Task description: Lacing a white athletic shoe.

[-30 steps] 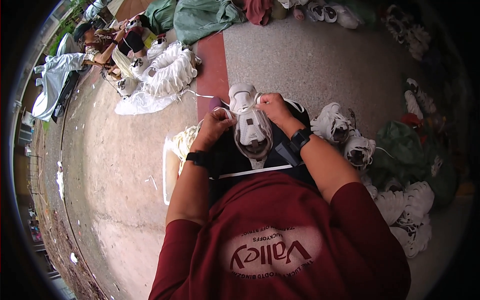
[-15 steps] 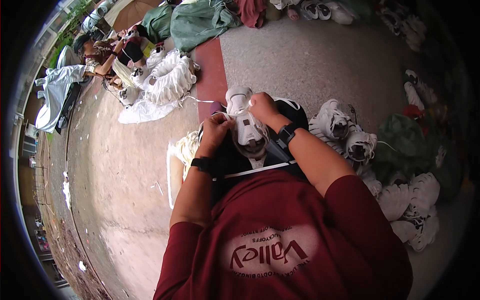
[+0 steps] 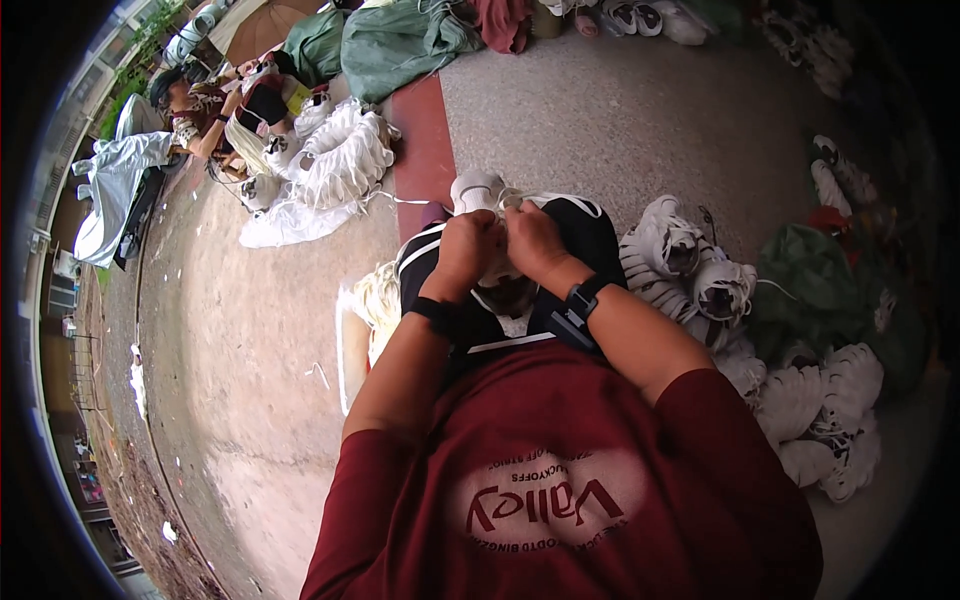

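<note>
A white shoe [image 3: 478,190] rests in my lap between my thighs, its toe pointing away from me. Both hands meet over its middle and cover most of the lacing. My left hand [image 3: 468,252] is closed, its fingertips pinched at the lace holes; the lace end in it is mostly hidden. Close beside it, my right hand [image 3: 538,243] pinches a white shoelace [image 3: 562,198], which runs off over my right thigh. The dark opening of the shoe shows below my wrists.
Bundled white shoes [image 3: 690,265] lie to my right, with a green sack [image 3: 805,285] beyond them. Cream laces [image 3: 375,300] hang by my left leg. At far left a seated person [image 3: 200,125] handles a shoe near a ring of white shoes [image 3: 345,150]. Green sacks [image 3: 405,50] stand ahead.
My left hand has moved right and forward over the shoe, and my right hand has come slightly down, so the hands now nearly touch. A lace now stretches right from my fingers.
</note>
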`<state>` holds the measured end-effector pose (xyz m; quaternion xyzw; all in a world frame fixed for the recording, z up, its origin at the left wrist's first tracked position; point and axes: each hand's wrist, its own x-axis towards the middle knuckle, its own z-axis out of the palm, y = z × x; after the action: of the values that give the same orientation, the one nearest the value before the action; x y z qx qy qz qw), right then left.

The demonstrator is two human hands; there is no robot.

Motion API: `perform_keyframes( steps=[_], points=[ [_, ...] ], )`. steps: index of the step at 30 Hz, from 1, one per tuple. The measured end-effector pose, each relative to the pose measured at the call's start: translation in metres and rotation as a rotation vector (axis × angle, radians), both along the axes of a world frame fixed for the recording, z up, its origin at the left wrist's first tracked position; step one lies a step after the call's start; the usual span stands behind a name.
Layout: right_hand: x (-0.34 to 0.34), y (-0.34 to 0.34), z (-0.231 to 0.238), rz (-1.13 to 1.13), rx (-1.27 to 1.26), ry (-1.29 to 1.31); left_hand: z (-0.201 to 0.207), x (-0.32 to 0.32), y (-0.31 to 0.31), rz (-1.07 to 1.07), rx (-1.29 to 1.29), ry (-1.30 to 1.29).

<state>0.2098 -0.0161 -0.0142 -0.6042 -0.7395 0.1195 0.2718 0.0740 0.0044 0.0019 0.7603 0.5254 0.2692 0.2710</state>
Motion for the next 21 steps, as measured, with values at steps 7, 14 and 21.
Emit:
perform_keyframes(
  steps=[7,14,21],
  points=[
    [0.006,0.016,-0.023,-0.013,0.13,0.175,-0.008,0.018,0.006,-0.002,0.202,0.264],
    [0.022,0.025,-0.015,0.006,-0.096,0.416,-0.001,-0.004,0.004,-0.133,0.282,0.43],
    [-0.002,0.012,0.005,0.073,0.081,0.211,0.009,-0.068,-0.041,0.046,-0.371,-0.201]
  ],
)
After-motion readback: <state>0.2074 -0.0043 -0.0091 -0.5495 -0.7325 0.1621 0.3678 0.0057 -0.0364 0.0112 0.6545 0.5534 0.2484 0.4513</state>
